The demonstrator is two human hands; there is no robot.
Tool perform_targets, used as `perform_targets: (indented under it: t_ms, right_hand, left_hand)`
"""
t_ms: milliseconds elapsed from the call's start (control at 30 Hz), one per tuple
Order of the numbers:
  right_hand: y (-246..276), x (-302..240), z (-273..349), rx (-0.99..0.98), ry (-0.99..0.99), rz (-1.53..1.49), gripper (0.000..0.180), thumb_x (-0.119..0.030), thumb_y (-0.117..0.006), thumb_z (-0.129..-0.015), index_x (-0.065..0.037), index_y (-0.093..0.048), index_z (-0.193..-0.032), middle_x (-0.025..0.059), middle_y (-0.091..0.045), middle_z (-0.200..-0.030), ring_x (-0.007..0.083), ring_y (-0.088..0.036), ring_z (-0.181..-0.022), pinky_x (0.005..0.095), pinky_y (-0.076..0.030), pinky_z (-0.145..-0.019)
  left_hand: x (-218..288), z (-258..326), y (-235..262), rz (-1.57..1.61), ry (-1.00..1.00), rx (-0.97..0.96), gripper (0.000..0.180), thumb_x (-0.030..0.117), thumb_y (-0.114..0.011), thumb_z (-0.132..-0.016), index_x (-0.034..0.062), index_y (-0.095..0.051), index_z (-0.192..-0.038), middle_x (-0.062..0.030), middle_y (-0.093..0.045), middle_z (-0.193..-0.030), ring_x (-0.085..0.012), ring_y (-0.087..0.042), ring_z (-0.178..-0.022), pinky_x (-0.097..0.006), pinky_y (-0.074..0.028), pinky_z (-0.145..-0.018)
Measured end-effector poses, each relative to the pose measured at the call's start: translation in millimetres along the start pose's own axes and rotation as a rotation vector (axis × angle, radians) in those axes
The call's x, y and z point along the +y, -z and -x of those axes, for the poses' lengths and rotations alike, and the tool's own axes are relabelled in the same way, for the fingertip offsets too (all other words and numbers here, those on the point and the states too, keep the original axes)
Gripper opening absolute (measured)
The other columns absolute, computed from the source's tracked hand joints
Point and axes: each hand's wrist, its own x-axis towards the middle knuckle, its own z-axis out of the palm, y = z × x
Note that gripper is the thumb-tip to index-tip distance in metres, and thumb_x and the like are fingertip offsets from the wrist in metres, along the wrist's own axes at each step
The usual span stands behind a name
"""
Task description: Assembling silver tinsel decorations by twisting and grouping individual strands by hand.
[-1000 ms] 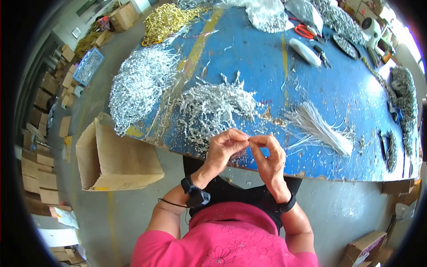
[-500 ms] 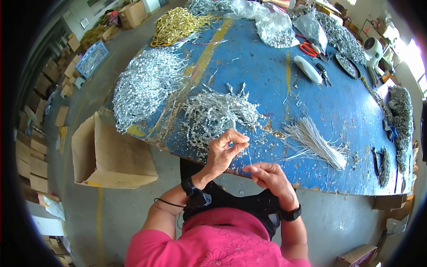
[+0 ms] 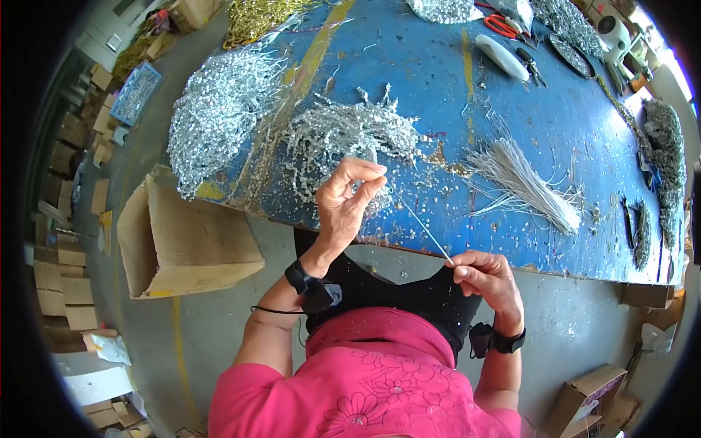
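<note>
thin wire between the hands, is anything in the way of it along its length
Nothing visible does. The thin wire runs free from the left hand to the right hand, passing above the blue table's edge.

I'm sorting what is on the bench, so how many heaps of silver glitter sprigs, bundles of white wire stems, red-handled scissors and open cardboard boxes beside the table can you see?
Heaps of silver glitter sprigs on the blue table: 2
Bundles of thin white wire stems: 1
Red-handled scissors: 1
Open brown cardboard boxes beside the table: 1
Total: 5
</note>
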Motion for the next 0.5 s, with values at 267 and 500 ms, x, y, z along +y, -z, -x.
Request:
perform_targets:
  t_ms: [267, 500]
  right_hand:
    - [-5, 16, 11, 0.322, 0.15, 0.196, 0.012, -0.008, -0.063, -0.088, 0.0, -0.067, -0.095, 0.0013, -0.062, -0.078, 0.0071, -0.057, -0.065, 0.0203, -0.045, -0.06]
    - [3, 9, 4, 0.671, 0.495, 0.068, 0.011, -0.008, -0.059, -0.091, 0.0, -0.064, -0.095, 0.0022, -0.061, -0.079, 0.0077, -0.056, -0.067, 0.0196, -0.042, -0.061]
  left_hand:
    - [16, -2, 2, 0.033, 0.103, -0.017, 0.012, -0.005, -0.066, -0.081, 0.0045, -0.061, -0.087, -0.0049, -0.056, -0.101, -0.011, -0.056, -0.094, -0.023, -0.049, -0.08]
    - [34, -11, 6, 0.378, 0.469, -0.166, 0.012, -0.005, -0.067, -0.079, 0.0065, -0.065, -0.082, -0.0028, -0.06, -0.092, -0.0107, -0.058, -0.084, -0.024, -0.05, -0.077]
